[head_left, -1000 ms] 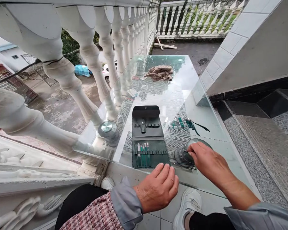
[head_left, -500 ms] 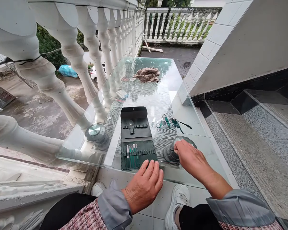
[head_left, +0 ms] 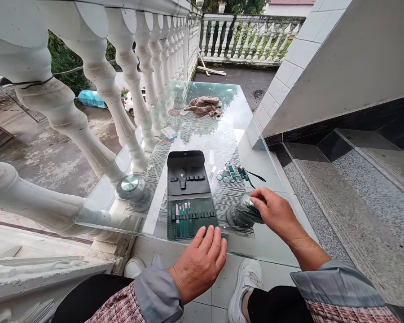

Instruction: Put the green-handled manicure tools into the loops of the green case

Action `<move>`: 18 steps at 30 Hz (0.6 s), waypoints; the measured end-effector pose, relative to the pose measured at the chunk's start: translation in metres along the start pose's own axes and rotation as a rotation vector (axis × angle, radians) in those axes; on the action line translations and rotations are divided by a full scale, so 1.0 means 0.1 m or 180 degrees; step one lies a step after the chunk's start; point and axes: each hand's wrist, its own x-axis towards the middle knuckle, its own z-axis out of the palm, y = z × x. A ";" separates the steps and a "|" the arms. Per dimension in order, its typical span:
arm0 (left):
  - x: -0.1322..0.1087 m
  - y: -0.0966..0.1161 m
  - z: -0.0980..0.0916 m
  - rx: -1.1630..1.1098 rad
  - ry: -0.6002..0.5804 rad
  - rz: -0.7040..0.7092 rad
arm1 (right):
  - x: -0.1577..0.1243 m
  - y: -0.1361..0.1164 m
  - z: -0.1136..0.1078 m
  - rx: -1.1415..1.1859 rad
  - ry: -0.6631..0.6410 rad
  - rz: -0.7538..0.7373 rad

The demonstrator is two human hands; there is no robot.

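A dark tool case [head_left: 190,188] lies unfolded on the glass table, with several slim green-handled tools [head_left: 183,220] in the loops of its lower half. My left hand [head_left: 202,262] rests at the case's lower right corner, fingers spread, holding nothing. To the right, my right hand [head_left: 278,213] is above the table's near right part, thumb and fingers pinched on thin dark green tools [head_left: 252,210], whose number is blurred. Beyond it lie small scissors [head_left: 222,177], a nail clipper [head_left: 231,172] and dark-handled nippers [head_left: 254,174].
A crumpled brown cloth [head_left: 205,106] and a small card packet [head_left: 169,133] lie farther back on the glass table [head_left: 269,172]. Round metal-topped supports [head_left: 132,185] stand under the glass. White balusters [head_left: 104,85] line the left; stone steps [head_left: 350,197] rise at right.
My right hand has moved slightly right and down, and the thin green tools at its fingertips now show. My left hand stays by the case. The view has shifted slightly.
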 end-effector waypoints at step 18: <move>0.01 0.00 -0.02 0.0075 0.0031 -0.0019 | -0.21 -0.21 0.11 -0.1724 -0.0714 -0.0606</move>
